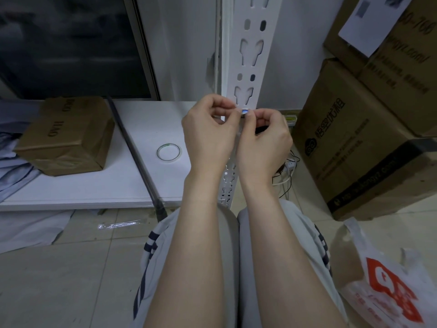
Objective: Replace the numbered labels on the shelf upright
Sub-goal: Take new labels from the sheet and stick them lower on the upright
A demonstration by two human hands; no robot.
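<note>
Both hands meet at the white shelf upright [251,55]: I see my left hand [208,133] and right hand [264,143] each pinching a small blue-and-white label [244,111], held against the upright's face. Nearby, a tape roll [168,151] lies on the shelf board [99,185].

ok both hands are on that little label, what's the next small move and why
Probably ease the label gently off the white upright: left hand and right hand both pinch it right at the post, though it could be going on instead.
</note>
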